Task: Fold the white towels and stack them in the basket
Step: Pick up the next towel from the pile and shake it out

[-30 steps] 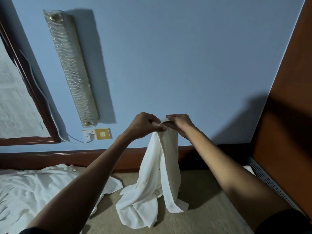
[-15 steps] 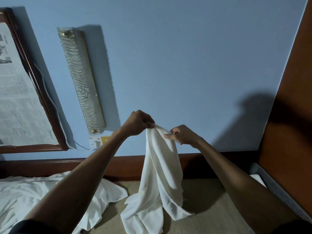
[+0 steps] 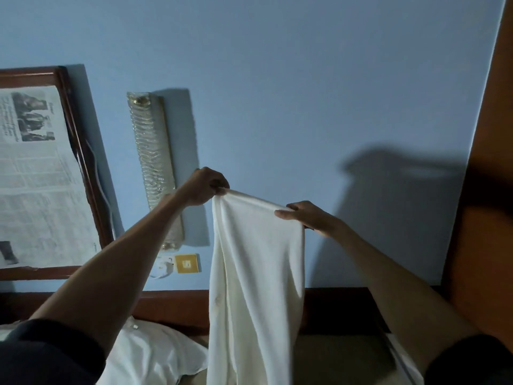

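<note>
A white towel [image 3: 255, 273] hangs in the air in front of the blue wall, its lower part running out of the bottom of the frame. My left hand [image 3: 204, 190] pinches its upper left corner. My right hand [image 3: 308, 216] holds the top edge further right, thumb on the near side and fingers behind the cloth. The top edge is stretched between both hands. More white towels [image 3: 150, 354] lie crumpled at the lower left. A white mesh edge at the lower right [image 3: 402, 359] may be the basket; I cannot tell.
On the wall hang a framed newspaper [image 3: 36, 176], a long glass wall lamp [image 3: 152, 165] and a yellow switch plate [image 3: 186, 263]. A dark wooden headboard rail [image 3: 172, 307] runs along the bottom. A brown wooden panel [image 3: 483, 190] stands at the right.
My hands have drawn apart along the towel's top edge, spreading it wider. The towel has risen higher off the surface. The view has tilted upward.
</note>
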